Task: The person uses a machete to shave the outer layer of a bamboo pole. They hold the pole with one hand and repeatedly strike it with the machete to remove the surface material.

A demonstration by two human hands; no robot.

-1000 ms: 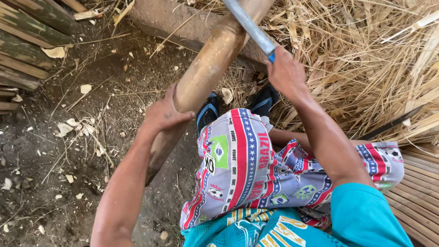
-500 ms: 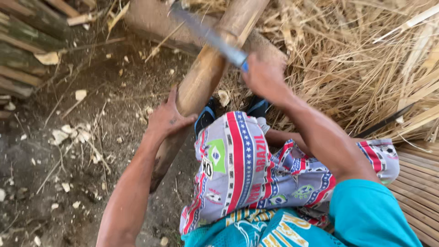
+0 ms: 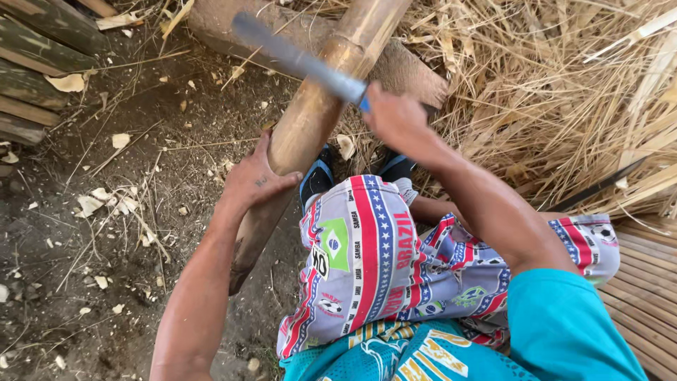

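In the head view, a thick bamboo pole (image 3: 310, 120) runs diagonally from the top centre of the frame down to the lower middle, its lower end resting on the bare dirt ground (image 3: 106, 233). The left hand (image 3: 257, 180) wraps its fingers around the pole just below the frame's centre, thumb lying across the front. The right hand (image 3: 398, 120) is clenched around the blue handle of a long knife (image 3: 296, 60), whose blurred grey blade stretches toward the upper left and crosses in front of the pole. Behind the pole at the top lies a log (image 3: 402, 67), partly hidden by pole and blade. A heap of dry straw (image 3: 557, 92) fills the upper right. Patterned shorts (image 3: 381, 261) cover the lower middle and hide the pole's far side there; dark sandals (image 3: 317, 180) peek out above them. Split bamboo slats (image 3: 35, 70) sit in the upper left corner, and pale wood chips (image 3: 106, 201) scatter over the dirt at left.
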